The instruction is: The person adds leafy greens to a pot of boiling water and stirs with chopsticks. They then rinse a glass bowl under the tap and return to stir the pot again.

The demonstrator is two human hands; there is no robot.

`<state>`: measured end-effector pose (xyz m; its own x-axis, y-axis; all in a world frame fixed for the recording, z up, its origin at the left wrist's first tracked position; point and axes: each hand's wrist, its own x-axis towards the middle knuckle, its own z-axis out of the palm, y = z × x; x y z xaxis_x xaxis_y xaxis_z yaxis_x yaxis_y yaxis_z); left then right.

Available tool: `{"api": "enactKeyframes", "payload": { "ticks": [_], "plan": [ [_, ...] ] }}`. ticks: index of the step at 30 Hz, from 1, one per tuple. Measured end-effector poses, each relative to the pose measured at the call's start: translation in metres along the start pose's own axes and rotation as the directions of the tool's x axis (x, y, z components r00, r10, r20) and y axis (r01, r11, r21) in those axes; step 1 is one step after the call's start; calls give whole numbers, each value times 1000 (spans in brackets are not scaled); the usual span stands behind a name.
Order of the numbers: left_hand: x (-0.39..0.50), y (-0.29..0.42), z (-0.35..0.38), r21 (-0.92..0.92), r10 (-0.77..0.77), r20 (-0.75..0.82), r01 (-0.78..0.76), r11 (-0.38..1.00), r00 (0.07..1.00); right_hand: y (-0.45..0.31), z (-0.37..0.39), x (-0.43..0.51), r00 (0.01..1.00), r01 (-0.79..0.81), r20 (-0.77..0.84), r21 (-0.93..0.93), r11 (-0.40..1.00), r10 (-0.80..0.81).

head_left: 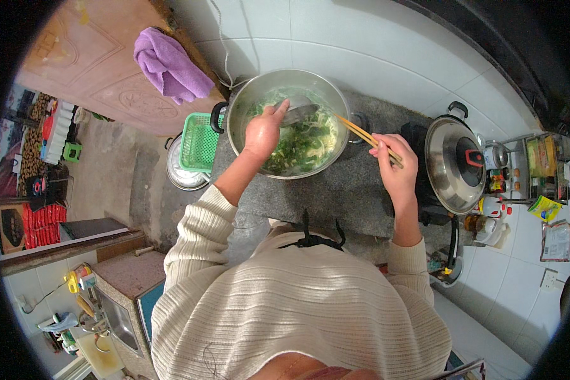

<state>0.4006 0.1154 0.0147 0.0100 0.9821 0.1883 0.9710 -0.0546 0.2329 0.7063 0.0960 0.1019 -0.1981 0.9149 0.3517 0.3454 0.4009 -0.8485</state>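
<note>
A wide stainless steel pot (247, 95) with black side handles stands on the grey stone counter (313, 199) before me. In it is a steaming soup (308, 147) with chopped greens and pale yellowish strands. My left hand (262, 129) grips a small metal bowl (300, 113), tilted over the soup inside the pot's rim; steam partly blurs the bowl, and its contents cannot be made out. Wooden chopsticks (365, 135) are held in my right hand (398, 159), outside the pot's right side. Their tips reach over the right rim.
At right, a lidded wok (449, 166) stands beside condiment bottles (494, 206) and a wire rack (546, 166). A green plastic basket (202, 142) and a metal lid (180, 171) sit left of the counter. A purple towel (171, 69) hangs on the door (109, 61).
</note>
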Motion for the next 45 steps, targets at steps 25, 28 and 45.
{"api": "enactKeyframes", "payload": {
  "ticks": [25, 28, 45],
  "plan": [
    [-8, -32, 41, -734, -299, 633, 676, 60, 714, -4, 16, 6, 997, 32, 70, 29, 999, -34],
    [-6, -27, 19, -657, -337, 399, 522, 544, 853, -2, 23, 8, 995, 14, 101, 89, 996, -23],
    [-13, -38, -8, -798, -343, 401, 508, 325, 849, 65, 60, 44, 918, -330, 287, 173, 928, 273]
  ]
}}
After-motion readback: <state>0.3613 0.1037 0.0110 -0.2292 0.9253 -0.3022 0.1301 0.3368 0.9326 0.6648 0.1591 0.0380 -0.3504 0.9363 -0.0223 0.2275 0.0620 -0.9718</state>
